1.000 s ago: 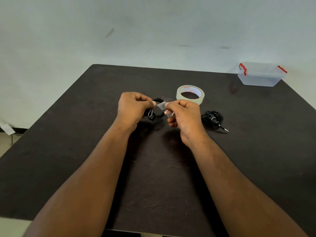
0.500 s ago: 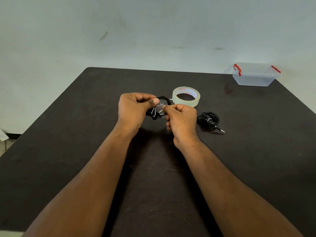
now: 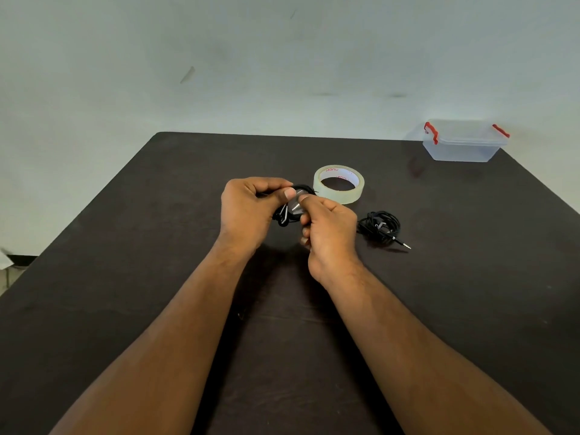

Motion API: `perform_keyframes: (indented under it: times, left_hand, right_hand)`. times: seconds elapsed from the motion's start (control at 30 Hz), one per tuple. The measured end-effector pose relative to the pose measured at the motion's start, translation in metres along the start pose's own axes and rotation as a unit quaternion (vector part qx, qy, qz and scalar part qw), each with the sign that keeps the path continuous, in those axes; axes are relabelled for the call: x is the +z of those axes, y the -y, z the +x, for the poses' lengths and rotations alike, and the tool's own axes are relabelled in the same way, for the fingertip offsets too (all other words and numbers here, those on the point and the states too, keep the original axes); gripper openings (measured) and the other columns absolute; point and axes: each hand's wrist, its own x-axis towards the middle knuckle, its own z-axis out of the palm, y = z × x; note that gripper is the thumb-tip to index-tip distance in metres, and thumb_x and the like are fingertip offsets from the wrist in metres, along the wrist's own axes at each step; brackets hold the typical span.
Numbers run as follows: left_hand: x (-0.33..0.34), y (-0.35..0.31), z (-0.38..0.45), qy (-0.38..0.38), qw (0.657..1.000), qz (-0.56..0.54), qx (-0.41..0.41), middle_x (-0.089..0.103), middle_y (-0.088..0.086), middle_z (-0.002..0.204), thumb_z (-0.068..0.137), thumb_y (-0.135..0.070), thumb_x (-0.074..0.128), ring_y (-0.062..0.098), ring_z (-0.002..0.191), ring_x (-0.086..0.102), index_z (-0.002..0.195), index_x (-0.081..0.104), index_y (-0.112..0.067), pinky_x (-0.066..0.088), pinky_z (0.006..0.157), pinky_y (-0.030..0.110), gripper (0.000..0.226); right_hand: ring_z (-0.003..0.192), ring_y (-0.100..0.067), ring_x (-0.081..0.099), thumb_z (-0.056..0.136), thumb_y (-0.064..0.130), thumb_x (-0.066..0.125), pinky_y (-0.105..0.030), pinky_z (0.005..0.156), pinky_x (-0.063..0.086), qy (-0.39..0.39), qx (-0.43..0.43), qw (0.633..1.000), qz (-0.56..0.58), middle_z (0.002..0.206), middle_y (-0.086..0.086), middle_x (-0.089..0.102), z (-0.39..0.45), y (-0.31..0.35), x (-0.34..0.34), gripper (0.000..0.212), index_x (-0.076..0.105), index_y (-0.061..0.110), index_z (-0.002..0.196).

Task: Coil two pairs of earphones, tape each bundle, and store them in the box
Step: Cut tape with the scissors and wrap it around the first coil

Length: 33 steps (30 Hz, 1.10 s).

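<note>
My left hand (image 3: pixel 251 211) grips a coiled bundle of black earphones (image 3: pixel 284 216) above the middle of the dark table (image 3: pixel 125 277). A clear piece of tape (image 3: pixel 296 205) lies across the bundle, and my right hand (image 3: pixel 329 227) pinches it against the coil with thumb and forefinger. A second coil of black earphones (image 3: pixel 379 226) lies on the table to the right of my right hand, its jack plug pointing right. Just behind my hands lies the roll of clear tape (image 3: pixel 339 184). The clear plastic box (image 3: pixel 464 142) with red latches stands at the far right corner, lid on.
The table's far edge meets a pale wall. Its left edge drops off to the floor, where a scrap of paper (image 3: pixel 4 262) lies.
The strip of tape, held stretched between both hands a second ago, has been brought down onto the bundle. My hands have moved closer together, and the right fingers now press the tape on.
</note>
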Motion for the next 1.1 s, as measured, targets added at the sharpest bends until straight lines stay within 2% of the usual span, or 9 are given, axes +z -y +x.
perform_keyframes:
  times: [0.1, 0.2, 0.33, 0.5, 0.77, 0.9, 1.0, 1.1]
  left_hand:
    - [0.0, 0.001, 0.001, 0.004, 1.0, -0.004, 0.004, 0.074, 0.001, 0.084, 0.077, -0.008, 0.077, 0.011, 0.077, 0.071, 0.091, 0.076, -0.009, 0.052, 0.065, 0.018, 0.014]
    - [-0.002, 0.001, 0.002, 0.013, 1.0, -0.016, 0.004, 0.072, 0.007, 0.089, 0.076, -0.007, 0.078, 0.016, 0.079, 0.071, 0.091, 0.075, -0.007, 0.053, 0.065, 0.021, 0.015]
    - [-0.009, -0.003, 0.005, 0.051, 0.998, -0.023, 0.004, 0.074, 0.005, 0.087, 0.077, -0.002, 0.075, 0.012, 0.08, 0.071, 0.097, 0.074, -0.003, 0.053, 0.068, 0.018, 0.02]
    - [-0.019, -0.004, 0.008, 0.078, 0.997, -0.024, 0.005, 0.075, -0.004, 0.084, 0.077, 0.0, 0.074, 0.007, 0.078, 0.07, 0.098, 0.073, -0.006, 0.052, 0.068, 0.015, 0.022]
    - [-0.02, -0.008, 0.006, 0.093, 0.989, -0.102, -0.054, 0.072, -0.008, 0.068, 0.076, 0.007, 0.071, -0.002, 0.063, 0.064, 0.098, 0.069, 0.003, 0.044, 0.056, 0.007, 0.022]
    - [-0.022, -0.006, 0.007, 0.082, 0.987, -0.118, -0.072, 0.073, -0.004, 0.072, 0.073, 0.007, 0.072, 0.001, 0.067, 0.066, 0.094, 0.07, 0.0, 0.047, 0.061, 0.009, 0.022]
    - [-0.024, -0.005, 0.009, 0.08, 0.988, -0.115, -0.069, 0.074, 0.0, 0.078, 0.071, 0.006, 0.074, 0.008, 0.076, 0.069, 0.093, 0.072, -0.006, 0.052, 0.07, 0.015, 0.025]
    - [-0.023, -0.004, 0.01, 0.066, 0.992, -0.093, -0.058, 0.074, 0.003, 0.08, 0.07, 0.007, 0.075, 0.014, 0.08, 0.07, 0.089, 0.073, -0.005, 0.055, 0.075, 0.02, 0.022]
  right_hand:
    - [0.037, -0.006, 0.032, 0.088, 0.013, 0.064, -0.018, 0.038, 0.025, 0.021, 0.029, 0.999, 0.041, 0.05, 0.003, 0.046, 0.0, 0.002, 0.0, 0.014, 0.068, 0.014, 0.074]
    - [0.038, -0.005, 0.031, 0.089, 0.012, 0.063, -0.018, 0.039, 0.024, 0.044, 0.048, 0.995, 0.077, 0.049, 0.005, 0.045, 0.001, 0.004, -0.002, 0.012, 0.07, 0.015, 0.079]
    - [0.037, -0.005, 0.029, 0.09, 0.007, 0.058, -0.017, 0.038, 0.022, 0.084, 0.084, 0.985, 0.126, 0.05, 0.005, 0.043, 0.002, 0.007, -0.005, 0.014, 0.068, 0.013, 0.083]
    - [0.036, -0.003, 0.03, 0.092, 0.009, 0.054, -0.016, 0.036, 0.023, 0.144, 0.132, 0.968, 0.157, 0.05, 0.006, 0.041, 0.005, 0.009, -0.01, 0.013, 0.066, 0.013, 0.089]
    - [0.035, -0.003, 0.031, 0.092, 0.012, 0.055, -0.015, 0.036, 0.024, 0.186, 0.142, 0.96, 0.153, 0.049, 0.007, 0.04, 0.007, 0.01, -0.014, 0.01, 0.065, 0.013, 0.093]
    - [0.038, -0.003, 0.03, 0.091, 0.013, 0.057, -0.016, 0.038, 0.022, 0.187, 0.133, 0.964, 0.136, 0.052, 0.006, 0.04, 0.007, 0.011, -0.014, 0.013, 0.067, 0.01, 0.099]
    - [0.04, -0.004, 0.03, 0.09, 0.015, 0.059, -0.016, 0.039, 0.023, 0.182, 0.123, 0.969, 0.116, 0.053, 0.005, 0.04, 0.007, 0.012, -0.015, 0.013, 0.07, 0.011, 0.094]
    - [0.041, -0.004, 0.031, 0.09, 0.018, 0.061, -0.016, 0.039, 0.024, 0.172, 0.126, 0.972, 0.099, 0.055, 0.004, 0.042, 0.007, 0.012, -0.016, 0.014, 0.071, 0.01, 0.098]
